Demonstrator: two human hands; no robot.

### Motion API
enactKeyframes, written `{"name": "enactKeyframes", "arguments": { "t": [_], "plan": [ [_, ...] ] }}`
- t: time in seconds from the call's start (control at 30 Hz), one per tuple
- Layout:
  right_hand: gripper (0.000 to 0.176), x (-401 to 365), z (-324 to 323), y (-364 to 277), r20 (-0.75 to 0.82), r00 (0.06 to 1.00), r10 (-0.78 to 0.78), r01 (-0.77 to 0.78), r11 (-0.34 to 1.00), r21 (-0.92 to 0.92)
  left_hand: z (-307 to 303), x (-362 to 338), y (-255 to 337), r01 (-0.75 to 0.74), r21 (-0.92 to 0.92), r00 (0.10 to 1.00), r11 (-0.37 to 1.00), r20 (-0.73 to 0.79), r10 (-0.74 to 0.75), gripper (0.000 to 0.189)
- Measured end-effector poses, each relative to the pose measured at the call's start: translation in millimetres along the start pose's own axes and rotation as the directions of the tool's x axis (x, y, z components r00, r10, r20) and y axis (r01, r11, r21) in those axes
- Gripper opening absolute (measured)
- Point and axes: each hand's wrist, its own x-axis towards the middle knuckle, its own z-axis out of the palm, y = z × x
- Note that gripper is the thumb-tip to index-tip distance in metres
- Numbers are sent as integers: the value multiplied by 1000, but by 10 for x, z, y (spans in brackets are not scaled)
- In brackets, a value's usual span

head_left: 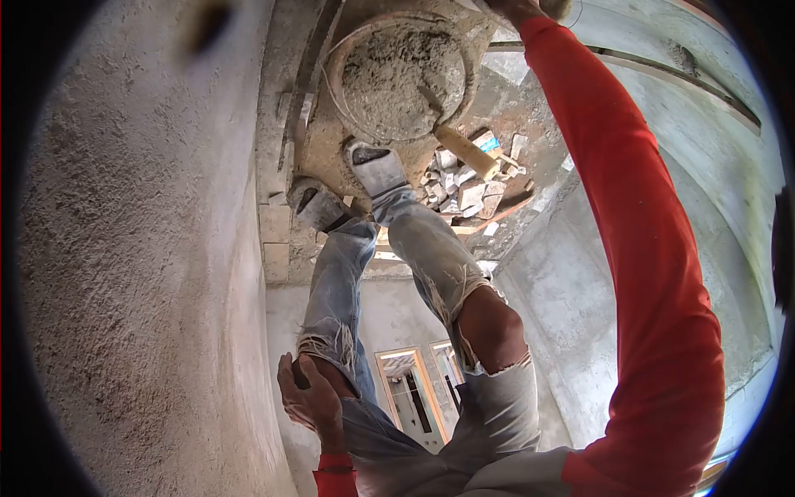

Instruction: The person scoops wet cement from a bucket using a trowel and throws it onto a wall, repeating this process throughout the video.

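Observation:
My left hand [313,399] rests against my left knee, which shows through torn jeans [335,282]. Its fingers lie slightly bent and apart, with nothing in them. In a red sleeve, my right arm reaches far forward to the top edge of the view. There my right hand [515,8] is cut off by the frame, and its fingers are hidden. Ahead of my feet stands a round tub [335,91] of wet grey mortar [402,74]. A tool with a thick wooden handle [468,151] leans over the tub's rim, its metal end in the mortar.
A rough plastered wall [141,248] rises close on the left. Broken tile and brick pieces [472,190] lie in a heap right of my feet. A long straight bar [308,91] runs left of the tub. Framed openings [414,393] appear between my legs.

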Motion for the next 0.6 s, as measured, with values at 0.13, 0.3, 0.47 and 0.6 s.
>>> {"name": "enactKeyframes", "arguments": {
  "t": [0.13, 0.3, 0.47, 0.6],
  "plan": [
    [48, -118, 43, -52, 118, 988, 103, -103, 995, -3, 54, -24, -40, -50, -27, 998, 998, -38, 49, 39],
    [51, -233, -432, -130, 157, 971, 180, -193, 979, 70, 73, 18, -144, -57, -91, 996, 994, -80, 49, 36],
    [48, -4, -288, -212, 214, 884, 416, -460, 857, 233, 45, 28, -88, -60, -71, 993, 996, -103, 53, 39],
    [41, -189, -393, -79, 50, 866, 498, -456, 743, 490, 93, -50, -130, -58, -78, 995, 995, -83, 52, 37]
  ]
}}
